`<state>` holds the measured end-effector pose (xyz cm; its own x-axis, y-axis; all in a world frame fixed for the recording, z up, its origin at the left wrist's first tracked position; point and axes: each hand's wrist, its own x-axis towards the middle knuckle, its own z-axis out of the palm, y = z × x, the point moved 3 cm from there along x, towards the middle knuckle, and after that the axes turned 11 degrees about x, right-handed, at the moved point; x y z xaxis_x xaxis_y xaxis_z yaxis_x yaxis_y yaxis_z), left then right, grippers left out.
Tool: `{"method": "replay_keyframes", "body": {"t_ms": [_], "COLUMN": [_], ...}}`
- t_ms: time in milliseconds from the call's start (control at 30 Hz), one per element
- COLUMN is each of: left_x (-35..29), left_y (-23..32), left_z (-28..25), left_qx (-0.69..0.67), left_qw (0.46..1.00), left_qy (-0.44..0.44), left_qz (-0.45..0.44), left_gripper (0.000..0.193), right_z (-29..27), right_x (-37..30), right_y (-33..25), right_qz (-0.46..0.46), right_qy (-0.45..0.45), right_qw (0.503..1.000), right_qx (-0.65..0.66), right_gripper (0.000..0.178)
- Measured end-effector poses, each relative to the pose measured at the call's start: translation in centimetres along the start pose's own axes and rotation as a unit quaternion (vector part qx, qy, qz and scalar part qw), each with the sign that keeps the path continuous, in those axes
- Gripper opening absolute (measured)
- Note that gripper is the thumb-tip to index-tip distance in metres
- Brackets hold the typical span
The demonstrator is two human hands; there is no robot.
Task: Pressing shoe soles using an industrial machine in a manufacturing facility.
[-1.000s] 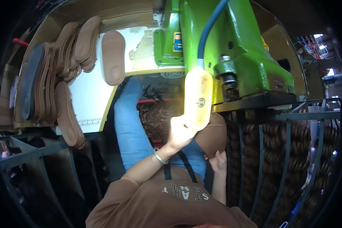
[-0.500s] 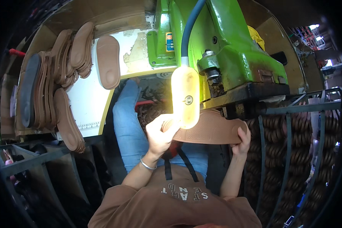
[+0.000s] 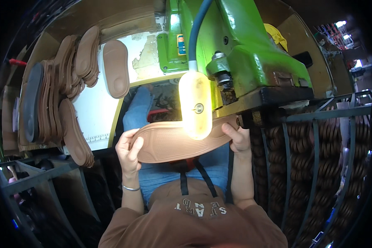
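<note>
Between my two hands I hold a brown shoe sole [image 3: 165, 144] with a ridged, patterned face, lying crosswise above my lap. Its left end is gripped by my left hand [image 3: 129, 152], thumb on the patterned face and fingers behind. My right hand [image 3: 237, 136] pinches the right end close under the machine's dark edge. A bright yellow-white lamp [image 3: 196, 105] on a blue flexible neck hangs in front and hides part of the sole's upper middle.
A green machine [image 3: 248, 49] with a dark metal base stands ahead. To the left, a white worktop [image 3: 97, 111] carries stacks of brown soles [image 3: 49, 101], one dark grey sole [image 3: 34, 103] and a single sole [image 3: 116, 68]. Metal racks [image 3: 314, 165] full of brown pieces stand at the right.
My left hand has moved left and now grips the sole's left end. The sole has shifted left and tilted, its right end higher. My right hand moved left and up with it.
</note>
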<state>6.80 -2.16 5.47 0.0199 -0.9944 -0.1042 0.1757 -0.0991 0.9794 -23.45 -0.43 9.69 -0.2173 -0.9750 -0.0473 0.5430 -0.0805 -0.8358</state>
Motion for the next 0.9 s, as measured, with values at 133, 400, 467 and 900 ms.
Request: {"method": "replay_keyframes", "body": {"t_ms": [133, 400, 467, 900], "left_x": [-1.9, -10.1, -10.3, 7.4], "left_y": [-2.4, -8.7, -9.3, 5.9], "left_z": [-2.9, 4.2, 4.5, -6.1], "left_qx": [0.03, 0.096, 0.095, 0.003], "left_qw": [0.997, 0.95, 0.951, 0.974], "left_qy": [-0.038, -0.222, -0.221, 0.195], "left_qz": [-0.057, -0.196, -0.193, 0.119], "left_gripper": [0.015, 0.036, 0.03, 0.038], "right_z": [1.6, 3.6, 4.2, 5.1], "right_x": [0.4, 1.3, 0.7, -2.2], "right_y": [0.7, 0.8, 0.2, 10.1], "right_qz": [-0.015, -0.038, -0.032, 0.259], "right_qy": [-0.056, -0.079, -0.049, -0.055], "right_qw": [0.994, 0.989, 0.982, 0.952], "right_qx": [-0.089, -0.123, -0.178, 0.153], "right_gripper": [0.045, 0.026, 0.017, 0.045]}}
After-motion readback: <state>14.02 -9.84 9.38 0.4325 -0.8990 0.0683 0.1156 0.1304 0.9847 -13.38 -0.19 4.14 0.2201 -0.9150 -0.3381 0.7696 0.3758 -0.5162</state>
